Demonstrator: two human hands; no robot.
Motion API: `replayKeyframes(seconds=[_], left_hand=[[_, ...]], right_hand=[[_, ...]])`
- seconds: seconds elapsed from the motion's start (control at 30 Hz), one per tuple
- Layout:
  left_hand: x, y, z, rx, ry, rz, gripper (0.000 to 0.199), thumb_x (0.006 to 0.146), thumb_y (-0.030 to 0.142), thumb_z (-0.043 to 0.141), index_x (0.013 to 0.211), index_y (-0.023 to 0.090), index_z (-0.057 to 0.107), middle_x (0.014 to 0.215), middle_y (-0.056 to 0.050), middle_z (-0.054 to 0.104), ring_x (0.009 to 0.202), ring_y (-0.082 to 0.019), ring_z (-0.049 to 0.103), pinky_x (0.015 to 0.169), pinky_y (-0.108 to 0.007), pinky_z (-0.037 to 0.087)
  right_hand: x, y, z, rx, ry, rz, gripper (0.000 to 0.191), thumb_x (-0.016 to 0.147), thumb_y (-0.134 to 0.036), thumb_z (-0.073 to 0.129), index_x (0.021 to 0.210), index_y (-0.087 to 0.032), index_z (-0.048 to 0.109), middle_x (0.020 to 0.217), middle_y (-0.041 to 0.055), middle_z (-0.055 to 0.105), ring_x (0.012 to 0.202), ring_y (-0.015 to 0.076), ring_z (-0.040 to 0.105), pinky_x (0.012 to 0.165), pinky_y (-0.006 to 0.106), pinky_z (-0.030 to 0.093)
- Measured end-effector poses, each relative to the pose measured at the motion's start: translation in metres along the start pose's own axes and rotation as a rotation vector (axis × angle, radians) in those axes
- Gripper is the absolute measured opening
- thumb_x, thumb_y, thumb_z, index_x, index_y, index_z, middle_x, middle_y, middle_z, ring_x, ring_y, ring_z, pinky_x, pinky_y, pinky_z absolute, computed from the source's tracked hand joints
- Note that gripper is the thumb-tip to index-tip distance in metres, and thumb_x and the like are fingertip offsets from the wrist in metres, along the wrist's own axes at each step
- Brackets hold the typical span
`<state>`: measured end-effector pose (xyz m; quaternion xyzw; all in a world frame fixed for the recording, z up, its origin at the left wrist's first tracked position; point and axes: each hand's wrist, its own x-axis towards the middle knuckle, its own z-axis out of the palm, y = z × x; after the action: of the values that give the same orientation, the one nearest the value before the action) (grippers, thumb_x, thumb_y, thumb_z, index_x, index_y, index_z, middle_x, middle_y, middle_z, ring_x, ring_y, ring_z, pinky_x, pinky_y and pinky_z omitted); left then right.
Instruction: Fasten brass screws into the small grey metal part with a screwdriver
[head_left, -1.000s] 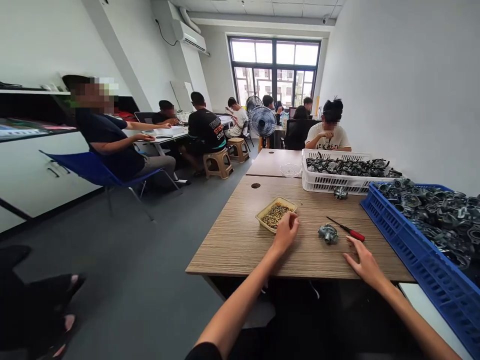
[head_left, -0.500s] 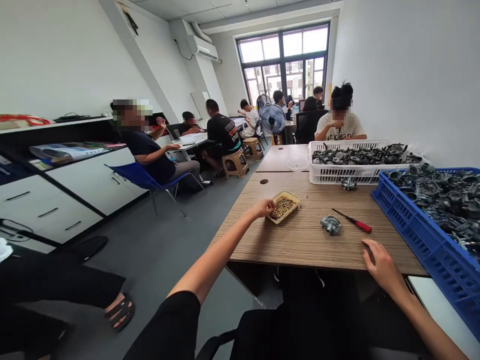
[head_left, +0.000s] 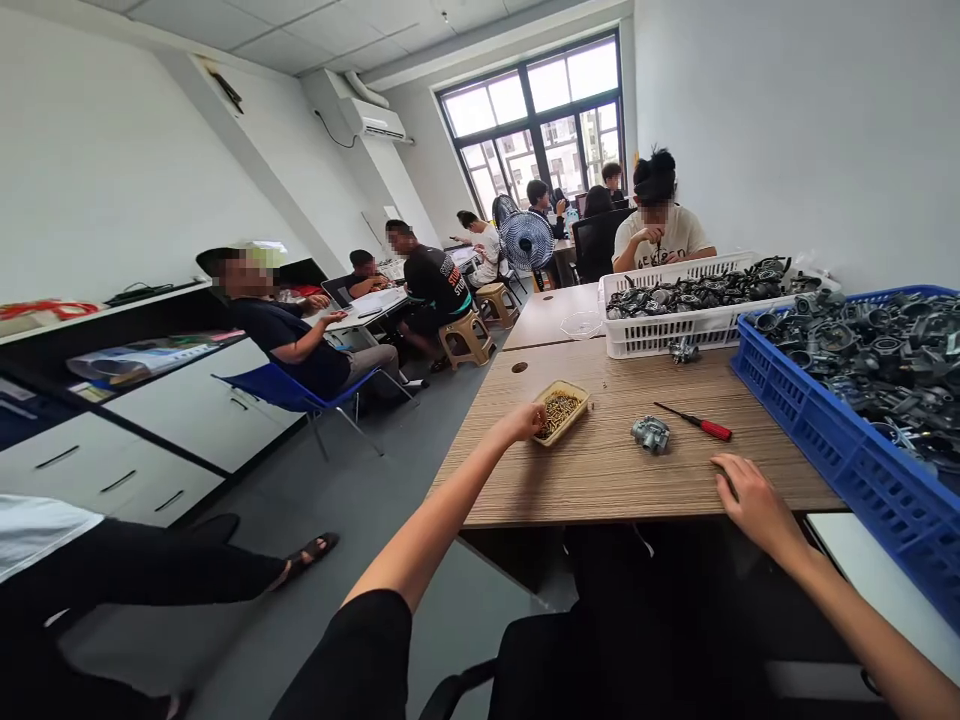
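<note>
The left hand (head_left: 523, 422) rests at the near edge of the small yellow tray of brass screws (head_left: 561, 410); its fingers are curled at the rim, and whether they pinch a screw cannot be told. The right hand (head_left: 752, 499) lies flat on the wooden tabletop (head_left: 600, 470), fingers spread, holding nothing. At its 11 o'clock sits a grey metal carburetor (head_left: 649, 433), and at 12 o'clock a red-handled screwdriver (head_left: 694, 423). At 2 o'clock stands a blue crate (head_left: 817, 440) of metal parts. A seated person's black shirt (head_left: 439, 282) has lettering that looks like "STUD", too small to be sure.
</note>
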<state>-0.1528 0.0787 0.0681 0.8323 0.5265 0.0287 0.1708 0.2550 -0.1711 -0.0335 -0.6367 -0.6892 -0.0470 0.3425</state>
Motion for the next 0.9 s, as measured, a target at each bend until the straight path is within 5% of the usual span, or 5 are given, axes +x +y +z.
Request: replayKeyframes(seconds=[0.9], left_hand=[[-0.0054, 0.0032, 0.0038, -0.001, 0.043, 0.008, 0.012, 0.071, 0.01, 0.069, 0.078, 0.02, 0.068, 0.075, 0.0, 0.069, 0.072, -0.016, 0.062, 0.064, -0.023, 0.045]], right_hand=[[0.0004, -0.0075, -0.0067, -0.01, -0.009, 0.014, 0.036, 0.102, -0.028, 0.04, 0.121, -0.021, 0.071, 0.119, 0.0128, 0.076, 0.113, 0.0305, 0.07, 0.101, 0.047, 0.058]])
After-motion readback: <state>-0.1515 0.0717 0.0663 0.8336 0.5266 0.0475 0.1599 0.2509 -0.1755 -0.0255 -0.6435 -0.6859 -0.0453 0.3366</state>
